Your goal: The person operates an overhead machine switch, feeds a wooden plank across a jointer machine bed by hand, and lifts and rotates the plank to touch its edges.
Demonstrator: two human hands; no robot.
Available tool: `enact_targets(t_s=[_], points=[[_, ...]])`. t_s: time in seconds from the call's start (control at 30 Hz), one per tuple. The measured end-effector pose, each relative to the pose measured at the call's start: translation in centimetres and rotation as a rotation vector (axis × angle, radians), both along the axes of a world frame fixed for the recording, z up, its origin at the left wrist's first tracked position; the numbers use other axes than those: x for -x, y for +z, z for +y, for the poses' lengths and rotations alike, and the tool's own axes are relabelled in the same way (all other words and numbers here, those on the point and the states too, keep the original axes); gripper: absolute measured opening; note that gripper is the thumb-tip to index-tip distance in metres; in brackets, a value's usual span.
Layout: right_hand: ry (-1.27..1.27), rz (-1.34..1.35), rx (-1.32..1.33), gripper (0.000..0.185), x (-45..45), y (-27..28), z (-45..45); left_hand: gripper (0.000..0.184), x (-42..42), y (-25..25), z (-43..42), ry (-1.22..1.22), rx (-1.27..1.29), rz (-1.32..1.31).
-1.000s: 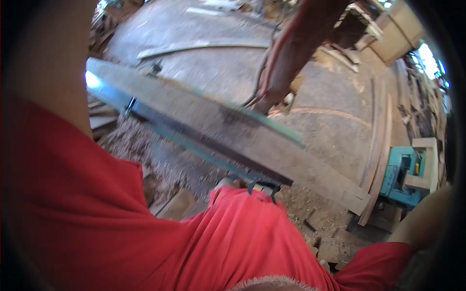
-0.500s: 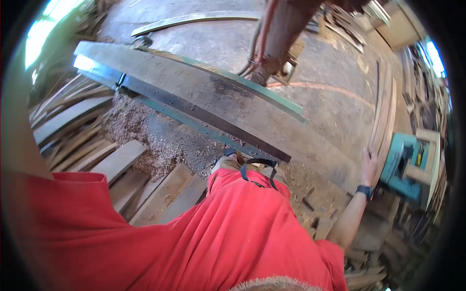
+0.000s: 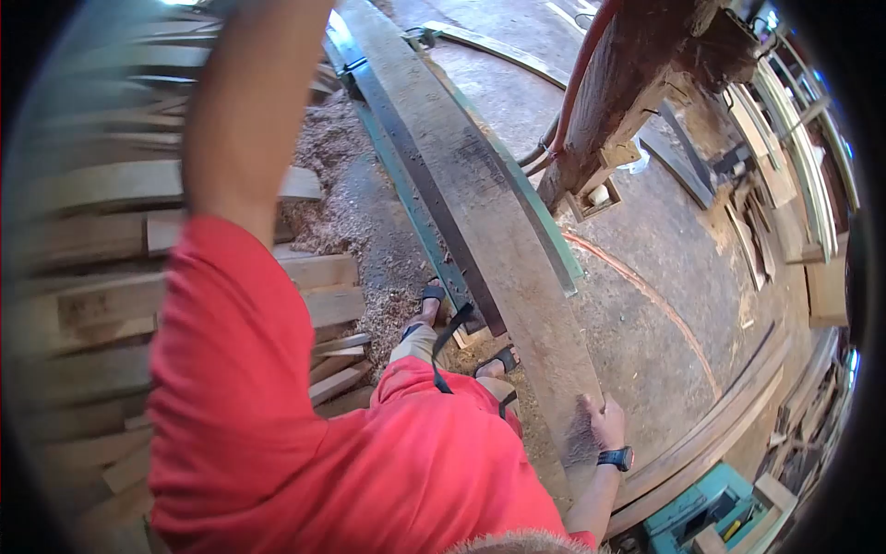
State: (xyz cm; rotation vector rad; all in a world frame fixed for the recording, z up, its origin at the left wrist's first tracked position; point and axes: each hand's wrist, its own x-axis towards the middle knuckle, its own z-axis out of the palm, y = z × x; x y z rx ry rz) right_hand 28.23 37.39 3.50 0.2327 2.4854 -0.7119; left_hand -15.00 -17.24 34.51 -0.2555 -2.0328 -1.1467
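A long, rough wooden plank (image 3: 521, 254) lies along a green machine bed (image 3: 392, 166), running from the top of the view down toward my right side. My right hand (image 3: 604, 423) is closed around the plank's far edge close to its near end, with a dark watch on that wrist. A dark metal strip (image 3: 434, 210) follows the plank's near side. My left forearm (image 3: 245, 120) reaches up past the top edge of the view, which cuts off the hand, so what it holds or touches is hidden.
Stacked boards (image 3: 106, 309) fill the left side, with wood shavings (image 3: 337, 185) beside them. A thick wooden post (image 3: 614, 102) with a red hose stands beyond the plank. Long boards (image 3: 711, 429) and a teal machine (image 3: 701, 508) are at lower right. An orange cable (image 3: 646, 286) crosses the floor.
The view has turned, so the plank now points more steeply upward. My left arm has swung from the left side up toward the top. My right hand stays by the plank's near end.
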Motion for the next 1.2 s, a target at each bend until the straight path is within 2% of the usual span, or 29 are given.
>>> enact_targets(t_s=[0.03, 0.1, 0.17, 0.2, 0.23, 0.27, 0.3, 0.37, 0.4, 0.47, 0.57, 0.7, 0.77, 0.8, 0.83, 0.87, 0.9, 0.93, 0.97, 1.03, 1.1, 1.2], points=[[0.022, 0.006, 0.008, 0.056, 0.0, 0.0, 0.5, 0.040, -2.8, -1.8, 0.3, -0.021, -0.056, -0.070], [0.021, -0.139, 0.259, 0.062, 0.2, 0.0, 2.0, 0.040, -9.2, -5.7, 1.4, -0.098, -0.182, -0.269], [0.033, -0.182, 0.321, 0.063, 0.0, -1.9, 4.6, 0.041, -16.9, -10.6, 2.9, -0.217, -0.284, -0.582], [-0.035, -0.364, 0.424, 0.063, 0.2, -1.8, 5.5, 0.040, -21.5, -11.9, 4.2, -0.280, -0.286, -0.803], [-0.109, -0.549, 0.520, 0.064, 0.0, -1.4, 6.2, 0.044, -25.3, -14.8, 5.2, -0.229, -0.321, -0.991], [-0.191, -0.603, 0.572, 0.061, -0.8, -2.1, 7.2, 0.048, -28.6, -20.2, 5.2, -0.227, -0.322, -1.126], [-0.180, -0.600, 0.563, 0.061, -1.5, -2.2, 8.1, 0.052, -32.1, -22.9, 6.5, -0.278, -0.394, -1.248], [-0.273, -0.691, 0.624, 0.060, -1.9, -2.5, 9.3, 0.055, -38.7, -31.2, 9.3, -0.282, -0.673, -1.396], [-0.260, -0.689, 0.617, 0.060, -2.0, -2.1, 9.4, 0.056, -41.4, -33.7, 10.9, -0.318, -0.734, -1.484], [-0.300, -0.703, 0.549, 0.062, -2.4, 0.0, 9.2, 0.063, -45.2, -35.6, 14.6, -0.384, -0.633, -1.484], [-0.392, -0.673, 0.613, 0.066, -3.8, -1.7, 11.1, 0.074, -47.6, -36.3, 19.7, -0.495, -0.559, -1.479], [-0.307, -0.617, 0.575, 0.060, -4.5, -1.3, 11.4, 0.089, -49.6, -38.9, 26.3, -0.651, -0.483, -1.613], [-0.277, -0.616, 0.653, 0.055, -4.8, -2.6, 12.8, 0.101, -50.1, -38.9, 28.7, -0.737, -0.339, -1.626], [-0.302, -0.570, 0.676, 0.053, -5.9, -3.1, 13.7, 0.101, -50.6, -36.8, 29.2, -0.697, -0.354, -1.650], [-0.305, -0.581, 0.648, 0.053, -6.8, -3.6, 15.1, 0.101, -51.7, -35.2, 30.2, -0.669, -0.382, -1.683], [-0.321, -0.581, 0.595, 0.053, -7.5, -3.9, 16.6, 0.101, -53.2, -35.6, 32.0, -0.683, -0.406, -1.688], [-0.337, -0.574, 0.560, 0.053, -8.0, -4.1, 17.4, 0.097, -54.3, -36.5, 33.5, -0.630, -0.555, -1.595], [-0.328, -0.573, 0.683, 0.048, -8.4, -4.2, 17.3, 0.095, -54.9, -36.7, 34.4, -0.570, -0.686, -1.495], [-0.335, -0.571, 0.686, 0.048, -8.5, -4.3, 17.2, 0.095, -55.7, -36.9, 35.5, -0.575, -0.680, -1.497], [-0.302, -0.465, 0.650, 0.043, -8.7, -4.2, 17.0, 0.088, -57.3, -37.0, 37.9, -0.401, -1.059, -1.418], [-0.308, -0.419, 0.638, 0.040, -8.7, -4.4, 16.8, 0.082, -58.2, -37.3, 39.5, -0.380, -1.116, -1.439], [-0.164, -0.436, 0.671, 0.037, -8.2, -5.2, 17.2, 0.081, -59.8, -36.9, 42.0, -0.380, -1.177, -1.539]])
